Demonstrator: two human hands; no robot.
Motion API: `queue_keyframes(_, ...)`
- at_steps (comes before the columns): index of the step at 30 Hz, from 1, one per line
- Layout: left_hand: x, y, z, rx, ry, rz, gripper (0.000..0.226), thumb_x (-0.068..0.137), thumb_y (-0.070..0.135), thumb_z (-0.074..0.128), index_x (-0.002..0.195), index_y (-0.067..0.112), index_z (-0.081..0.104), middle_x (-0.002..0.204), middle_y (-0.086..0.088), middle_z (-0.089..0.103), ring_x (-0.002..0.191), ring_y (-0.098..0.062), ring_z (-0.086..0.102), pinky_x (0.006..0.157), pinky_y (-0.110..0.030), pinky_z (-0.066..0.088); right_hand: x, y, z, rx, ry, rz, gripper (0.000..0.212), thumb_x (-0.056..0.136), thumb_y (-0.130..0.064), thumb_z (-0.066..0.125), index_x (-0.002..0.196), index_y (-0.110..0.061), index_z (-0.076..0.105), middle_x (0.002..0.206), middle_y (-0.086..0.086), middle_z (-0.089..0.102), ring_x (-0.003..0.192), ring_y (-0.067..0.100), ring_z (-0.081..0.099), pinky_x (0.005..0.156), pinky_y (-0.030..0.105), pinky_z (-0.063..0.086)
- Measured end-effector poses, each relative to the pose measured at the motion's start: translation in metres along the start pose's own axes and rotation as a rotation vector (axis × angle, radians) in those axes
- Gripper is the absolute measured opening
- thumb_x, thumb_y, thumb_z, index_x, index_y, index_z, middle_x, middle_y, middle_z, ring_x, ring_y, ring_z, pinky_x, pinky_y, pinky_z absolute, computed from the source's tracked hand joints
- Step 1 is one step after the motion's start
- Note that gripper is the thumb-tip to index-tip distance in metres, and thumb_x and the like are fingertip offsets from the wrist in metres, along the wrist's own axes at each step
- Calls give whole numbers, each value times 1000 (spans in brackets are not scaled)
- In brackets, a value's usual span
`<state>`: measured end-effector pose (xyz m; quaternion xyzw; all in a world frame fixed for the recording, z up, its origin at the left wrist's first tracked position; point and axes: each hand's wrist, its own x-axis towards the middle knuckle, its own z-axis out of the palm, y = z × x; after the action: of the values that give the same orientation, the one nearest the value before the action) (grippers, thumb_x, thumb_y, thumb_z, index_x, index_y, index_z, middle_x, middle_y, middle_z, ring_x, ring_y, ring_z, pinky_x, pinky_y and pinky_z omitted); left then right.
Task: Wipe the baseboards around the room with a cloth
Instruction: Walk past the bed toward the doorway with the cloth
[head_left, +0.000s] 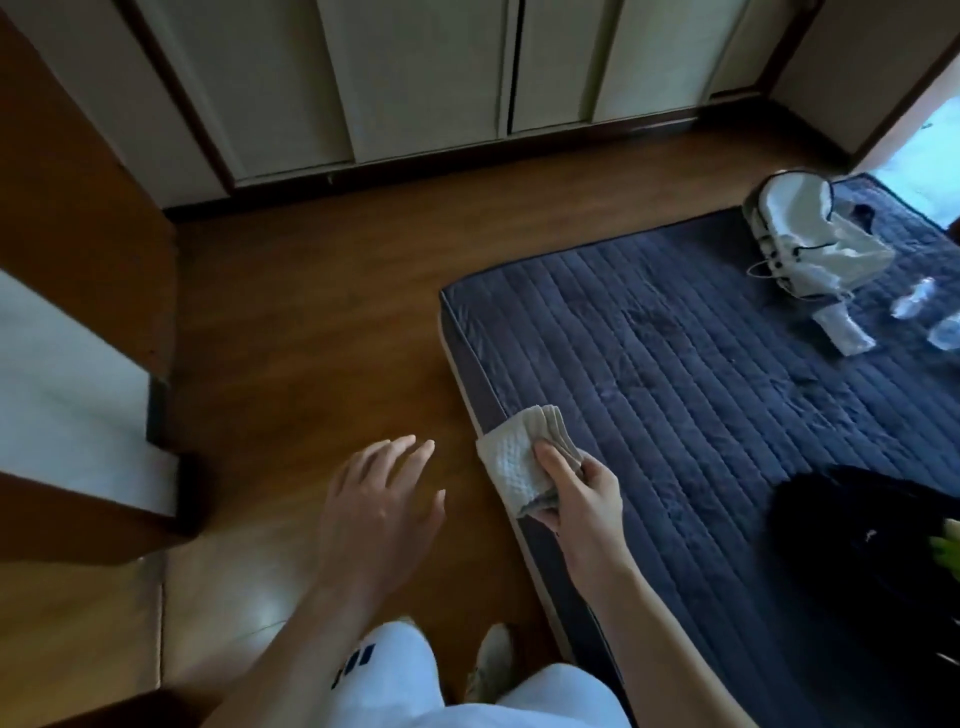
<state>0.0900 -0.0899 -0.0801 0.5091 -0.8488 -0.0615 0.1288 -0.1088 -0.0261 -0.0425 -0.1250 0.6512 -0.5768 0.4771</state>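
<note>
Over mattress edge | right grip clamped on folded cloth, long axis pointing toward closet | left grip apart above floor

A dark blue mattress lay on the brown wood floor to my right. A white bag sat on its far corner, with clear plastic bottles just beside it. Something black lay on the near part. Pale cupboard doors stood along the far wall.
</note>
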Motion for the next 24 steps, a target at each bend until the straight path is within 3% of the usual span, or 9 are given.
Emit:
queue_keyframes(10, 92, -100, -2, 7, 18, -226, 56, 96, 58, 42, 137, 25, 60, 138, 1, 59, 129, -24, 51, 104, -47, 44, 98, -24, 126, -52, -169, 84, 17, 91, -23, 69, 103, -11, 69, 96, 9, 74, 87, 20, 74, 60, 31, 58)
queue_keyframes(17, 204, -224, -25, 56, 34, -272, 52, 91, 53, 62, 136, 28, 59, 139, 1, 59, 131, -25, 51, 106, -49, 43, 188, -60, 275, -64, -215, 67, 20, 89, -24, 71, 105, -14, 70, 102, 8, 72, 92, 18, 72, 65, 35, 59)
queue_keyframes(24, 295, -326, -49, 71, 10, -305, 53, 93, 56, 53, 139, 30, 53, 142, 2, 56, 133, -24, 49, 106, -49, 43, 254, -94, 401, -81, -237, 68, 27, 88, -26, 72, 111, -13, 68, 107, 10, 71, 98, 24, 71, 74, 44, 61)
